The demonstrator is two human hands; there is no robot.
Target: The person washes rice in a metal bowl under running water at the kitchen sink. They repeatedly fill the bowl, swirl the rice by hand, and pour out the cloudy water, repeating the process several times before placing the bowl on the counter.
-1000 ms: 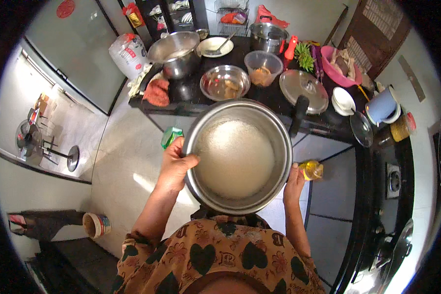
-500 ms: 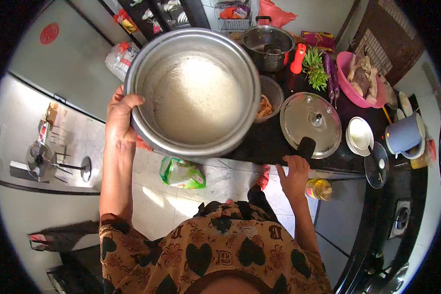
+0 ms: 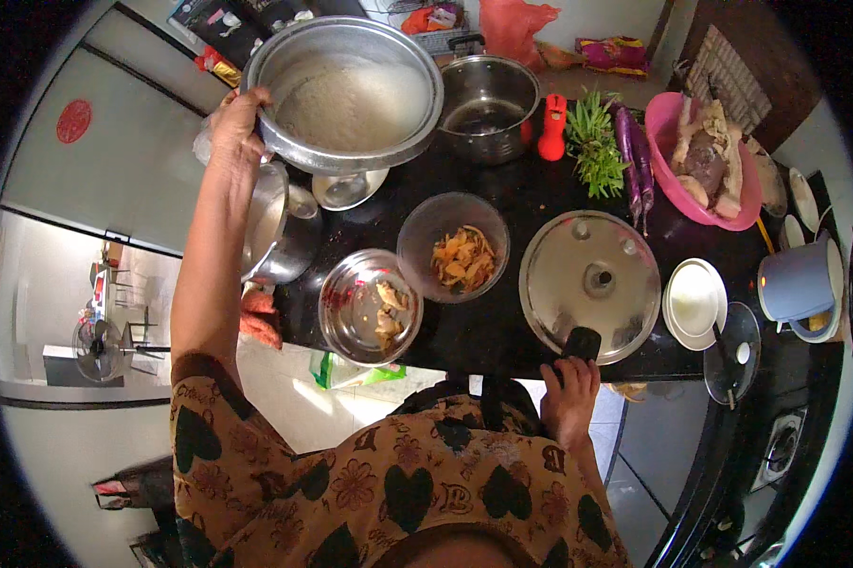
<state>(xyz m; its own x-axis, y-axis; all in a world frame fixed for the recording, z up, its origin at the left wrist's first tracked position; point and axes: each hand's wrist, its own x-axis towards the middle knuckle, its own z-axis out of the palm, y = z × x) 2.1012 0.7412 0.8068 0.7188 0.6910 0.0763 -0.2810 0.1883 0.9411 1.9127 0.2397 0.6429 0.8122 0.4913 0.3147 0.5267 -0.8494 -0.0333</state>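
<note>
My left hand [image 3: 239, 123] is closed on the rim of a large, wide metal pot [image 3: 417, 142] with pale, whitish contents. The pot tilts toward me, raised over the back left of the black counter. Down at the counter's front edge is my right hand [image 3: 570, 393], thumb and fingers apart. Just beyond its fingertips a black handle [image 3: 583, 343] overlaps the edge of a round metal lid [image 3: 551, 284]; what the handle belongs to is unclear. Between my hands stand a steel bowl [image 3: 346, 317] with a few pale brown pieces and a clear bowl [image 3: 426, 222] with orange-brown strips.
Behind are a dark pot [image 3: 488, 142], a red bottle-like object [image 3: 552, 128], green leaves [image 3: 597, 151], eggplants [image 3: 635, 161] and a pink basin [image 3: 668, 133] holding a plucked bird. White bowls [image 3: 693, 301] sit at right. Another metal pot [image 3: 294, 241] stands under my left arm.
My left hand has carried the large pot farther away, toward the back left, uncovering the bowls and another pot on the counter. My right hand stays at the counter edge near the lid.
</note>
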